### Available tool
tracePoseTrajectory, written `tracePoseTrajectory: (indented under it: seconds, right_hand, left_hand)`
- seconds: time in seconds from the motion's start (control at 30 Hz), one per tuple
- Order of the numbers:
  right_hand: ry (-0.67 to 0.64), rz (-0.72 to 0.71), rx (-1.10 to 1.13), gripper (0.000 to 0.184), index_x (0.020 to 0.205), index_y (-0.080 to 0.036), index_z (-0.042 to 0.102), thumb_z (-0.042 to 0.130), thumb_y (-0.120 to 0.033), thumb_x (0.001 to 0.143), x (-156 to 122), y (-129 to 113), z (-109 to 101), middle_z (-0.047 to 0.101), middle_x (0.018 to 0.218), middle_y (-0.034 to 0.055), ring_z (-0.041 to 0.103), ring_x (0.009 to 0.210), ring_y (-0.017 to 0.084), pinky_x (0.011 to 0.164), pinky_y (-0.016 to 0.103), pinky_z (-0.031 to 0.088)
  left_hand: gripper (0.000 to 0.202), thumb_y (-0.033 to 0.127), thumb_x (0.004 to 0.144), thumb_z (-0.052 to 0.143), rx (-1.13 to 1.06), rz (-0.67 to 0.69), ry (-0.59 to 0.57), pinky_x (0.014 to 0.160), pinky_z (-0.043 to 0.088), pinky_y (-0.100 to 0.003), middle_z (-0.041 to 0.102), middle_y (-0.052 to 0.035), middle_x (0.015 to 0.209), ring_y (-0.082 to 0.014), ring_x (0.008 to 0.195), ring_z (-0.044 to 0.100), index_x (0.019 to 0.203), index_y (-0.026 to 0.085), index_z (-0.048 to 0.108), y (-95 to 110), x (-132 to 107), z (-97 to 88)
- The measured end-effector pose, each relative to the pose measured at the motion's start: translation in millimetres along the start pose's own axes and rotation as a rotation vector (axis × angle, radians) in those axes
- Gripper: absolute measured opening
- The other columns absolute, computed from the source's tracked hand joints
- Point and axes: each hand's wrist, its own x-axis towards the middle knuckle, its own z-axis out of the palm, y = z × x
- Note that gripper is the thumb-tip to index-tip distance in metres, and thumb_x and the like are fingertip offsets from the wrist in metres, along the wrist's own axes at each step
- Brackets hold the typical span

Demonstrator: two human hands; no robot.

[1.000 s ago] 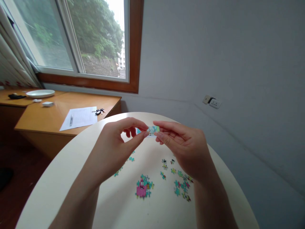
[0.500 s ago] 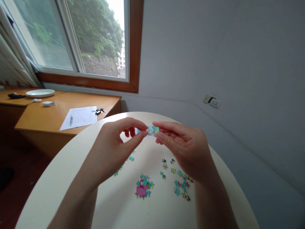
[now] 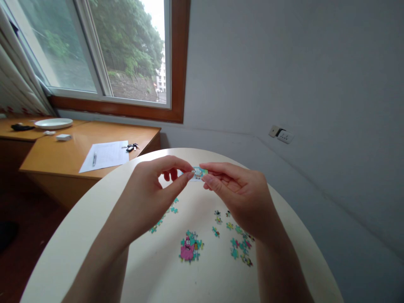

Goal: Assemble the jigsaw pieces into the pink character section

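A small printed picture card (image 3: pixel 198 173), teal, white and yellow-green, is held up between both hands over the far part of the round table. My left hand (image 3: pixel 158 185) pinches its left side between thumb and forefinger. On the right side, my right hand (image 3: pixel 241 189) grips it with thumb and fingers. My fingers cover much of it, so its full outline is hidden. Nearer to me lies a partly joined jigsaw puzzle (image 3: pixel 190 247) with a pink cartoon figure. Loose puzzle pieces (image 3: pixel 241 246) are spread under my right hand, and more teal pieces (image 3: pixel 173 209) lie beside my left wrist.
The white round table (image 3: pixel 158 273) has a curved edge. To the left, a wooden desk (image 3: pixel 72 151) bears a sheet of paper (image 3: pixel 107 155) with a pen, keys (image 3: pixel 131 147) and a white plate (image 3: pixel 53 123). A wall with a socket (image 3: pixel 285 136) stands behind.
My right hand has shifted slightly left, closer to my left hand, and the card's right end has moved with it. The pieces on the table lie as before.
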Motion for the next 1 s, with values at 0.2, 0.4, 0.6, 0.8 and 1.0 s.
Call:
tracePoseTrajectory:
  seconds: [0.2,0.4,0.6,0.8,1.0]
  right_hand:
    - [-0.008,0.006,0.005,0.020,0.090,-0.018,0.071,0.059,-0.028,0.079,-0.3,0.3,-0.2,0.071,0.072,0.0035,0.064,0.062,0.013,0.063,0.027,0.056]
    - [-0.003,-0.001,-0.005,0.019,0.088,-0.018,0.072,0.059,-0.028,0.079,-0.3,-0.6,-0.1,0.070,0.069,0.0030,0.064,0.060,0.013,0.062,0.026,0.055]
    - [0.004,-0.009,-0.009,0.018,0.088,-0.019,0.072,0.058,-0.028,0.079,-0.9,0.5,0.5,0.070,0.068,0.0024,0.064,0.061,0.013,0.062,0.026,0.054]
    - [0.002,-0.011,-0.016,0.018,0.087,-0.019,0.072,0.058,-0.027,0.080,-1.2,1.1,0.6,0.070,0.068,0.0023,0.064,0.060,0.012,0.062,0.025,0.054]
    - [0.006,-0.017,-0.015,0.019,0.087,-0.019,0.072,0.057,-0.028,0.080,-0.4,0.3,0.4,0.070,0.068,0.0025,0.064,0.059,0.013,0.062,0.026,0.055]
  left_hand:
    - [0.014,0.029,0.078,0.058,0.010,-0.001,-0.008,0.049,0.043,-0.020,0.065,-0.0013,0.067,-0.0121,0.061,0.054,0.074,0.020,0.069,-0.2,-0.8,-0.3]
    - [0.014,0.029,0.078,0.058,0.023,0.000,-0.011,0.048,0.043,-0.019,0.064,-0.0011,0.066,-0.0118,0.060,0.054,0.073,0.020,0.068,1.6,-1.1,-1.0]
    - [0.015,0.029,0.078,0.057,0.029,0.013,-0.015,0.048,0.043,-0.019,0.064,-0.0013,0.065,-0.0117,0.060,0.054,0.073,0.019,0.068,1.5,-0.7,-1.5]
    - [0.015,0.028,0.078,0.057,0.022,0.017,-0.019,0.050,0.043,-0.020,0.064,-0.0008,0.066,-0.0118,0.060,0.054,0.073,0.020,0.068,1.0,-0.8,-1.5]
    - [0.016,0.029,0.079,0.056,0.027,0.014,-0.026,0.050,0.043,-0.020,0.065,-0.0016,0.067,-0.0125,0.061,0.055,0.074,0.019,0.068,1.0,-1.2,-1.5]
